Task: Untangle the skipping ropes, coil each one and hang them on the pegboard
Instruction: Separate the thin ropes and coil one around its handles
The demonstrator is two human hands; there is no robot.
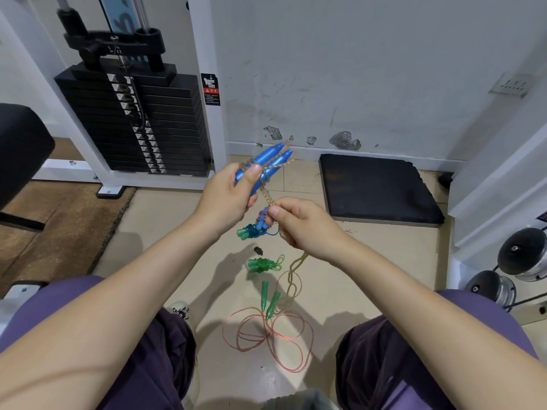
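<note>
My left hand (pixel 229 196) grips a pair of blue rope handles (pixel 270 159), held together and pointing up and away, with a clear amber rope wound around them. My right hand (pixel 302 226) pinches that amber rope (pixel 266 195) just below the handles; its free length (pixel 293 276) hangs down to the floor. On the floor between my knees lie a coiled green rope bundle (pixel 262 264), a bundle with teal and blue handles (pixel 251 230), and two green handles (pixel 269 301) on a loose pink rope (pixel 272 335). No pegboard is in view.
A white-framed weight machine with a black weight stack (pixel 139 122) stands at the back left. A black foam mat (pixel 379 187) lies by the wall at right. Chrome dumbbells (pixel 521 255) sit at far right. A black padded seat (pixel 20 149) is at left.
</note>
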